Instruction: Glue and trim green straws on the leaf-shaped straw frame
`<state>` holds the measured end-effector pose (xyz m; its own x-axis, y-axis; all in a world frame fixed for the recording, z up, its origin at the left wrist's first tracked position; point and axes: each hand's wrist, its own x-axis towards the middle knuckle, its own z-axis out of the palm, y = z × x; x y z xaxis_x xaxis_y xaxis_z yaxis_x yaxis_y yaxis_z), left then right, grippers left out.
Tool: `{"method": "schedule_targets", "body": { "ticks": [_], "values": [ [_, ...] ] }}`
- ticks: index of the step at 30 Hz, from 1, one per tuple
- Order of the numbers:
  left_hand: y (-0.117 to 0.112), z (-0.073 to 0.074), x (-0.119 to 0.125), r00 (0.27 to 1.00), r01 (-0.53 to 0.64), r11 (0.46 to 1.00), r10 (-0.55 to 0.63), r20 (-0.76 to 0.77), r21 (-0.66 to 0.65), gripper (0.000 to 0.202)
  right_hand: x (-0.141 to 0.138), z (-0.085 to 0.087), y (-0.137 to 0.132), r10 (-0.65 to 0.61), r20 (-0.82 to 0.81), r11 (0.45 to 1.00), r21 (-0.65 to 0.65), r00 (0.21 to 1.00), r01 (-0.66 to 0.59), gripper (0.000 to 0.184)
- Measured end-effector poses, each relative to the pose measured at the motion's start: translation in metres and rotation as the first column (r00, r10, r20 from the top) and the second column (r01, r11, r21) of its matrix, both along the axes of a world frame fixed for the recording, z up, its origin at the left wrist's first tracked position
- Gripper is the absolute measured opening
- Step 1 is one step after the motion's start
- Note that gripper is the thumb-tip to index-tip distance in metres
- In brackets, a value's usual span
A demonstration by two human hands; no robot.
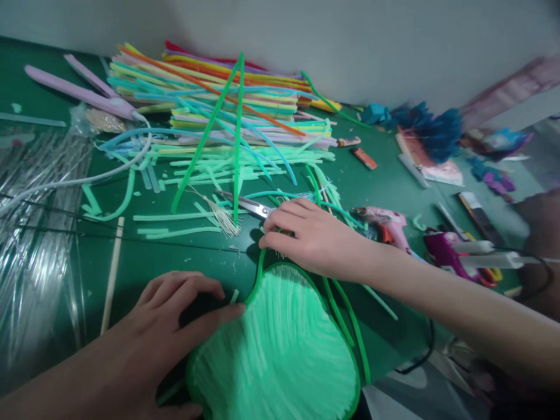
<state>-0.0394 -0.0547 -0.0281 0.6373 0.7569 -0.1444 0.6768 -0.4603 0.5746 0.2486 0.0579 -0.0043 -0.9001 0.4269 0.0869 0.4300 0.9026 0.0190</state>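
A flat light-green leaf-shaped piece [280, 344] made of fuzzy strips, edged in darker green, lies at the near edge of the green table [184, 256]. My left hand [175, 315] rests on the table beside it, thumb touching the leaf's upper left edge, fingers curved and apart, holding nothing. My right hand [306, 236] reaches in from the right, fingers curled down on the table just above the leaf's top, by the handles of a pair of scissors [247, 204]. Whether those fingers grip the scissors is hidden.
A heap of coloured chenille stems [219, 99] lies at the back, with cut green pieces [210, 169] scattered in front. Pink glue gun [387, 224] and purple glue gun [455, 254] lie right. A lilac flat iron [83, 93], clear wrapping [30, 233], a wooden stick [112, 274] are left.
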Motion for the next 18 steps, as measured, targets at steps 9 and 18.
{"method": "schedule_targets", "body": {
  "ticks": [9, 18],
  "values": [
    [0.006, -0.017, -0.016, 0.989, 0.128, 0.990, -0.132, 0.060, 0.066, 0.096, -0.003, 0.002, 0.001, -0.003, 0.006, 1.000, -0.014, 1.000, 0.003, 0.026],
    [0.005, -0.016, -0.012, 0.984, 0.158, 0.978, -0.167, 0.061, 0.134, 0.099, -0.003, -0.002, 0.004, 0.023, 0.008, 0.999, -0.023, 1.000, -0.023, 0.021]
  ]
}}
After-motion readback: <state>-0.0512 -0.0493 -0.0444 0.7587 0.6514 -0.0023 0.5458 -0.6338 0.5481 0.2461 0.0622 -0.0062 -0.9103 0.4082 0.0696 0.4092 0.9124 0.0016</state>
